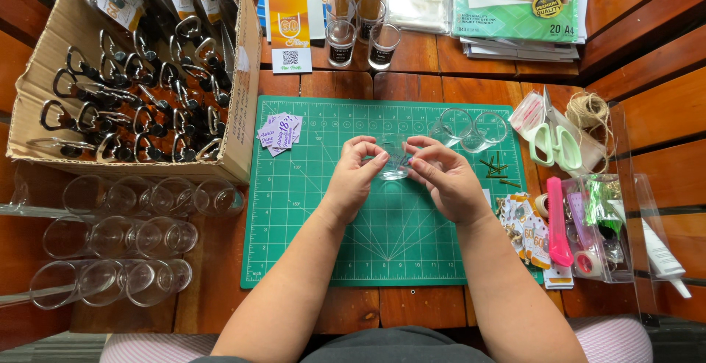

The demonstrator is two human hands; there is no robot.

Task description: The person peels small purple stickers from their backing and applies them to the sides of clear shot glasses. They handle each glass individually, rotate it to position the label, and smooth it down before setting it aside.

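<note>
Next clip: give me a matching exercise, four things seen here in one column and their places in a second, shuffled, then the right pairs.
Things
1. small clear glass
2. scissors
3. cardboard box of bottle openers
4. pink utility knife

Places
A. far left, beyond the cutting mat's left edge
B. over the mat, held between the left hand and right hand
C. right of the mat, near side, beside the printed tags
D. right of the mat, far side, next to the twine ball

Pairs: 1-B, 2-D, 3-A, 4-C
</note>
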